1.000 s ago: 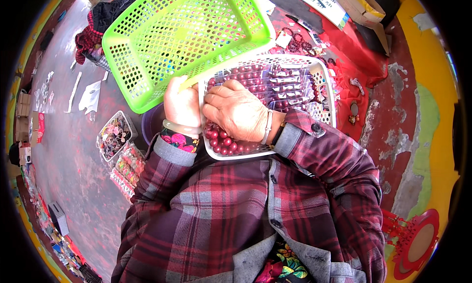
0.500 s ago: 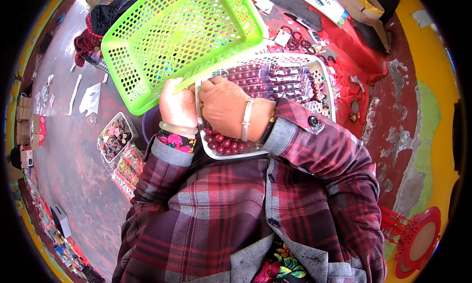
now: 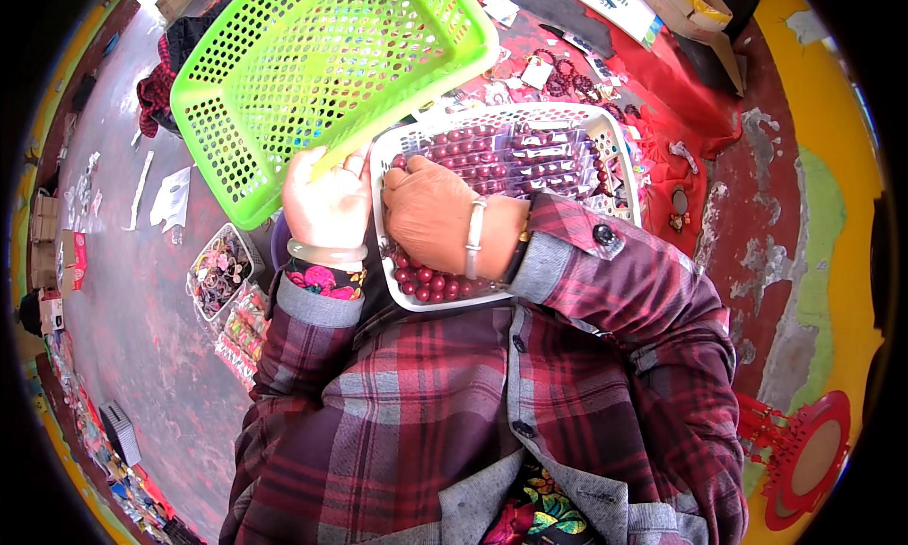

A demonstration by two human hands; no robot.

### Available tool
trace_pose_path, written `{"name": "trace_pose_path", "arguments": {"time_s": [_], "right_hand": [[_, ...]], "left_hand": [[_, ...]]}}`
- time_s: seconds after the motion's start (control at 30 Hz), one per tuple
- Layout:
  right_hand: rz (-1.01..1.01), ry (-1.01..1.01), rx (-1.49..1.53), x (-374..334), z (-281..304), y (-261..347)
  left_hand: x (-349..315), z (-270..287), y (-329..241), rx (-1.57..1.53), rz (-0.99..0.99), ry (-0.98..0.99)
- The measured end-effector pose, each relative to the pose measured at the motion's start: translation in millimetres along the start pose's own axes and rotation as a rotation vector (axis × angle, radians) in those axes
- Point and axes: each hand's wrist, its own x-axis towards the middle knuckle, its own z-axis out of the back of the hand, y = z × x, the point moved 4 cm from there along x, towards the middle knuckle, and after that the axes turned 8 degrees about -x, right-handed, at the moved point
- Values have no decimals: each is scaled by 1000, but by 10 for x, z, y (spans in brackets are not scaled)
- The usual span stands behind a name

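My left hand (image 3: 326,202) grips the near rim of a bright green perforated plastic basket (image 3: 312,72), which is tilted up and empty. A pale bangle circles that wrist. My right hand (image 3: 427,214) rests palm down in a white perforated tray (image 3: 610,133) held against my chest. The tray holds dark red bead bracelets (image 3: 426,282), some in clear packets (image 3: 539,157). The fingers curl over the beads at the tray's left edge; whether they grip any is hidden. A silver bangle is on the right wrist.
A small white basket of trinkets (image 3: 219,272) and packets of beads (image 3: 244,329) lie on the grey floor at left. A red cloth (image 3: 653,81) with more bracelets and tags spreads behind the tray. A red round ornament (image 3: 804,460) sits at lower right.
My right hand has slid leftward across the tray to its left edge, beside my left hand. The green basket stays held up in my left hand.
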Motion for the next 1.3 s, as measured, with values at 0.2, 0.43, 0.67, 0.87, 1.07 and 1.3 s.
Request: {"name": "trace_pose_path", "arguments": {"time_s": [0.2,0.43,0.67,0.87,1.07,1.3], "right_hand": [[-17,338,-58,213,58,27],[-147,131,-107,18,203,99],[20,-85,72,-74,7,143],[21,-76,4,-35,28,164],[15,-127,-80,-147,328,143],[-117,-155,439,-423,724,-409]], "left_hand": [[-16,-240,-1,15,-24,-32],[-90,-284,4,41,-12,51],[-59,-197,71,71,-13,99],[-38,-178,99,104,5,82],[-27,-167,71,158,24,102],[-20,-143,82,109,19,64]]}}
